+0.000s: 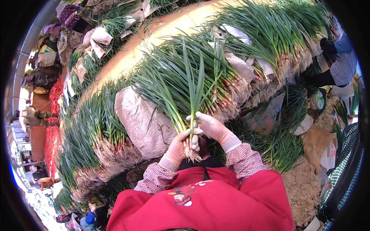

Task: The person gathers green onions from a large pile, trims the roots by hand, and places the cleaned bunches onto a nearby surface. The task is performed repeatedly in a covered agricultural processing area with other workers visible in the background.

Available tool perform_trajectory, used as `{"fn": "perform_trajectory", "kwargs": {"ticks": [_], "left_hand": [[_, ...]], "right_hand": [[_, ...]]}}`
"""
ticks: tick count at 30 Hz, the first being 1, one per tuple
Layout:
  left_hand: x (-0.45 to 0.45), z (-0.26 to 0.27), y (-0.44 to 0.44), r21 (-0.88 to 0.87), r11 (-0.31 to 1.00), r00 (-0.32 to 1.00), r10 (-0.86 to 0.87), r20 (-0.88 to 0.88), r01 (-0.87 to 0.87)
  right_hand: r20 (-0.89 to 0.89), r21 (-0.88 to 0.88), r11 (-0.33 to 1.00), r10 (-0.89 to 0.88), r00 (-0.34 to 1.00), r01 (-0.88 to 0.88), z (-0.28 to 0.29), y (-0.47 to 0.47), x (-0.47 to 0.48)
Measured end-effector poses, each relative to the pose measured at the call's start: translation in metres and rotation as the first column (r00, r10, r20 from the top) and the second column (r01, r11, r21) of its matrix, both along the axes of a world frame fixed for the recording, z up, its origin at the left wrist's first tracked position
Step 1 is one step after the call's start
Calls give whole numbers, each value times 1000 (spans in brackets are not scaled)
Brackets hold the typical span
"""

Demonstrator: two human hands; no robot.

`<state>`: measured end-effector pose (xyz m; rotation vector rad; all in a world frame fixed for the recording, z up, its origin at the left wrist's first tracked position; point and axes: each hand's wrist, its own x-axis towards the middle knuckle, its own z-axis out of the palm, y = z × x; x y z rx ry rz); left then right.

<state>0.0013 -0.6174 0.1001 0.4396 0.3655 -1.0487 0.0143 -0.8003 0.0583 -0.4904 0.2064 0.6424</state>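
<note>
My left hand [179, 144], in a pale glove, closes around the lower stems of a small bunch of green garlic plants [173, 111]. Pale roots [190, 153] hang out below its fingers. Pinched in the gloved fingers of my right hand [210, 126] is one upright green garlic stalk [193, 111], whose lower end meets the bunch at my left hand. Just beyond both hands lies a large heap of green garlic [222, 95], leaves pointing away and roots towards me. A whitish woven sack [143, 121] is spread to the left of my hands.
Rows of green garlic [112, 135] line the table edge on both sides. A tan tabletop strip [127, 55] runs behind them. Another worker [336, 57] stands at the right. Cut-off roots [302, 190] and loose greens [284, 150] lie at lower right.
</note>
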Motion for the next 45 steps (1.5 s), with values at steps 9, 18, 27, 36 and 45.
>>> {"fn": "perform_trajectory", "kwargs": {"ticks": [9, 18, 27, 36, 45], "left_hand": [[-9, -2, -18, -16, 996, 988, 89, -128, -92], [-16, 81, 36, -266, 924, 960, 279, -20, -274], [49, 22, -12, 185, 981, 984, 24, 175, -57], [32, -38, -42, 452, 892, 975, -109, 193, 10], [21, -3, -76, 297, 947, 975, 55, 216, -120]], "right_hand": [[668, -635, -255, 295, 684, 729, 30, 15, -10], [-162, -919, -368, 35, 986, -138, -79, -189, -143], [44, -910, -399, 182, 982, 115, 13, -93, 49], [324, -667, -283, 723, 610, 690, -11, -39, 29], [749, -588, -250, 189, 635, 769, 11, -59, 9]]}}
